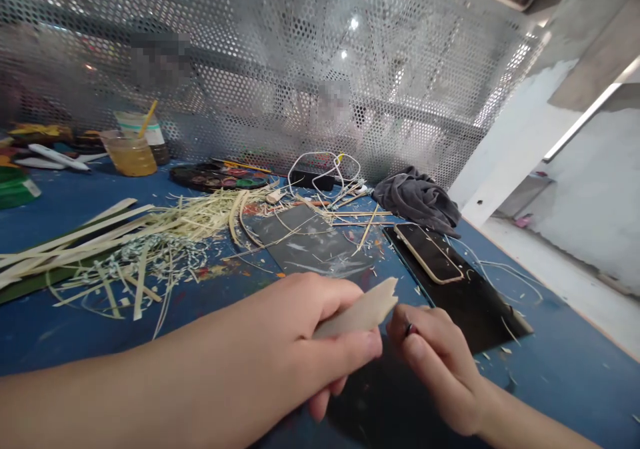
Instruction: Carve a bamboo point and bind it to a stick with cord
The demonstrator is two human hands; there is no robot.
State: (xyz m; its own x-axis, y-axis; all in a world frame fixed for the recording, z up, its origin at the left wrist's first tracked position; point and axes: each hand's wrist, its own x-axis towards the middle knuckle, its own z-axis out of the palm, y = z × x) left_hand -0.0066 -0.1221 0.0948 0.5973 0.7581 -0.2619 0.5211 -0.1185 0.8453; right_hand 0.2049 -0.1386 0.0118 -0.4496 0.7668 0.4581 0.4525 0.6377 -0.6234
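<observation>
My left hand (305,342) is closed around a flat pale bamboo strip (367,310), whose cut end sticks out to the right. My right hand (435,362) is closed just right of that end, gripping a small dark-tipped tool (409,329) that is mostly hidden by the fingers. Both hands hover low over the blue table (565,362) and a black mat (480,302).
A phone (434,252) lies on the black mat. A pile of bamboo strips and shavings (150,236) covers the left. A grey cloth (420,199), white cable (325,169), paint palette (217,177) and a cup of yellowish liquid (130,152) stand by the perforated metal screen (280,56).
</observation>
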